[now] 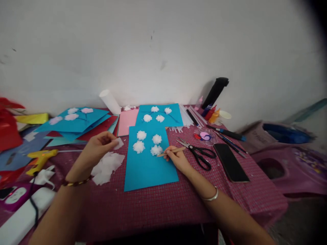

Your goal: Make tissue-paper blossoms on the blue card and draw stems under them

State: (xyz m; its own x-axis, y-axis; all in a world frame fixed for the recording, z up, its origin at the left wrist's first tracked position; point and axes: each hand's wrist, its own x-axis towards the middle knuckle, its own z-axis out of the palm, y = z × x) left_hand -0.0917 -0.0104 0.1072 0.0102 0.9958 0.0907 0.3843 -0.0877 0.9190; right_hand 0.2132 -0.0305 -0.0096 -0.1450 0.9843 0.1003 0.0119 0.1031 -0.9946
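In the right hand [178,160], a wooden stick [179,149] is partly hidden.

L hand [101,144] w/ paper [119,144], R hand [178,160] w/ stick [179,149], blu sheet [150,175]

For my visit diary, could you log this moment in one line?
left hand: white paper piece pinched; right hand: tan stick held; front blue sheet: four white puffs; scissors: right of sheet

You can read no text, label, brand or number; faint marking on the mauve item at right [259,139] is illegible.
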